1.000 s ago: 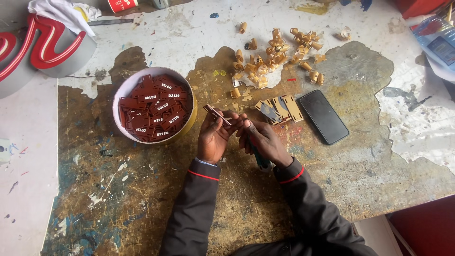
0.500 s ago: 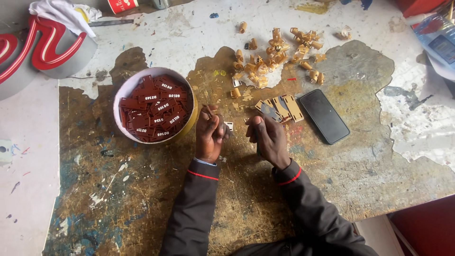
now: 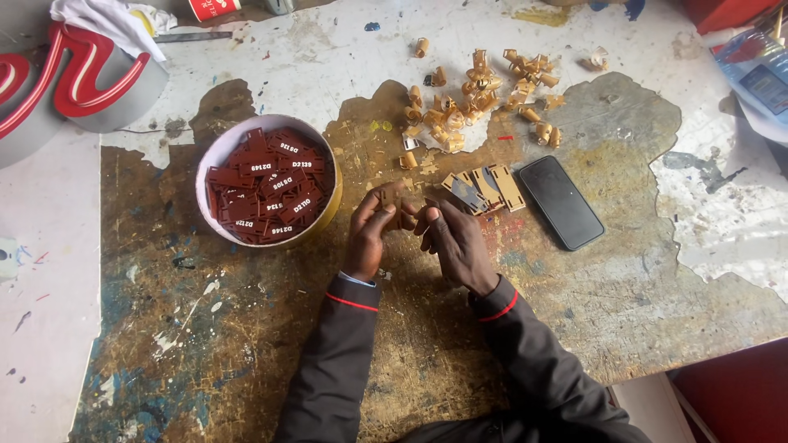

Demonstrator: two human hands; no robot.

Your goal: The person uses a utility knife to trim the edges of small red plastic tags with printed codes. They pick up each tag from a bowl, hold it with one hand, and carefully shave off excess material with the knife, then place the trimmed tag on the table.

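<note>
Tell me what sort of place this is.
Likely a sign-making or craft workshop: a paint-stained worktable, a bowl of dark red engraved tags, scattered small wooden cut pieces, and a big red letter sign.

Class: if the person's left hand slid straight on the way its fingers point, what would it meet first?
The left hand points up and slightly right, so after the small piece in its fingertips it would probably meet the pile of tan pieces; the bowl lies off to the side.

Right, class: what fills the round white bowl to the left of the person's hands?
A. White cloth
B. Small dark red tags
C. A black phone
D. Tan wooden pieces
B: the round white bowl is packed with small dark red tags; the tan wooden pieces lie loose on the table, and the black phone lies flat further right.
</note>
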